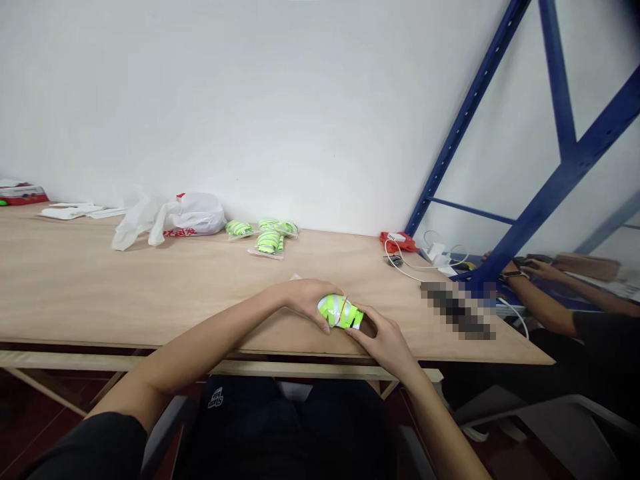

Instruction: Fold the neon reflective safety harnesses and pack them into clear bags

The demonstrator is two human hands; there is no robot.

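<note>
A rolled bundle of neon-green reflective band (340, 311) is held between both hands at the near edge of the wooden table (100, 287), a little right of its middle. The left hand (303, 300) is curled over the bundle's left end, with the fingers wrapped around its far side. The right hand (383, 340) is closed on the bundle's right end, the thumb and fingertips pinched against it. A thin orange band is seen around the roll, beside the right thumb. Both forearms are laid across the near edge of the table.

Near the far edge, about the middle of the table, three more green rolls in clear bags (265, 235) are laid close together. Just to their left, a white plastic bag with red print (187, 217) is slumped against the wall side. Further left along the far edge, flat white sheets (75, 211) are spread, and a red-and-white box (20, 193) is placed at the far left corner.

At the far right corner, a red item (400, 240) and white cables with a charger (435, 257) are gathered. A blue metal rack frame (565, 160) is raised beyond the right edge. Beside it, another person's hand (537, 268) is rested on a separate surface, with a watch worn on the wrist.
</note>
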